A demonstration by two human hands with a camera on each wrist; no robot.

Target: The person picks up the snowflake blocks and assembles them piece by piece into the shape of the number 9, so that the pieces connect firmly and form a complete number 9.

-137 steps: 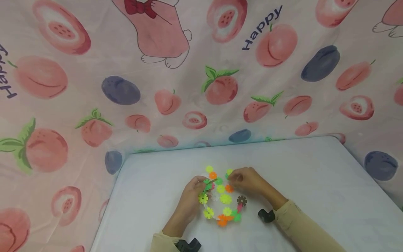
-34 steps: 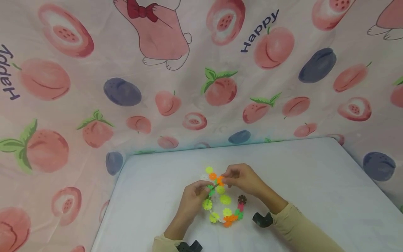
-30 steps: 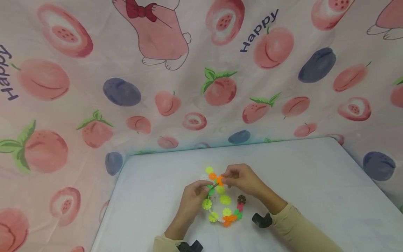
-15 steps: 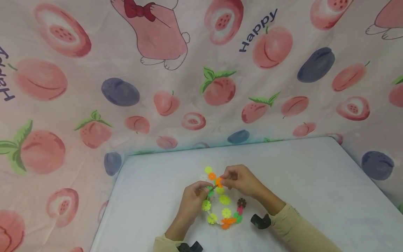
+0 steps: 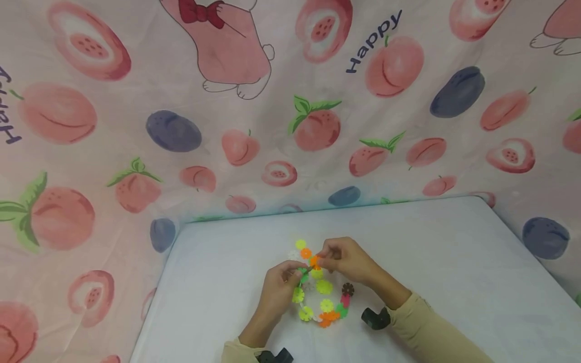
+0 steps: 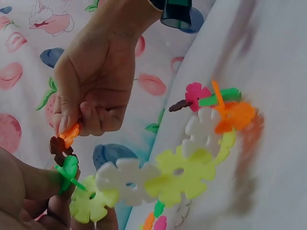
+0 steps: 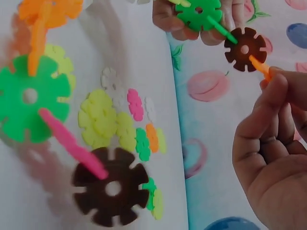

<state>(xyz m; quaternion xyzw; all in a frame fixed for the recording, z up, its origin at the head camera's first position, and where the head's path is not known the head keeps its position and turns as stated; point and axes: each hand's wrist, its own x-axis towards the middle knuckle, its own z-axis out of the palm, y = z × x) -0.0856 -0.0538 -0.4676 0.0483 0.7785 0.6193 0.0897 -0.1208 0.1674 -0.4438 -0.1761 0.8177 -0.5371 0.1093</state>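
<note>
My left hand (image 5: 278,287) pinches a green snowflake disc (image 6: 69,168) near one end of a curved chain of slotted plastic discs. Beyond the fingers, a brown disc (image 7: 245,49) is joined to that green one. With thumb and fingertips, my right hand (image 5: 348,259) pinches an orange disc (image 7: 259,66), its edge at the brown disc's rim. White, yellow, orange, green and pink discs make up the rest of the chain, raised off the table in the left wrist view. Its other end is a second brown disc (image 7: 112,187), attached to a pink disc (image 7: 72,143).
Loose discs lie on the white table (image 5: 431,242) behind and inside the chain's curve: yellow discs (image 7: 98,117), a pink disc (image 7: 135,104), a white disc (image 7: 111,80), plus green and orange ones. A fruit-print cloth (image 5: 254,126) hangs behind the table.
Several seconds ago my right hand was at the loose discs on the right; it then came left, holding the orange disc against the brown one. Over the last second both hands stay nearly still.
</note>
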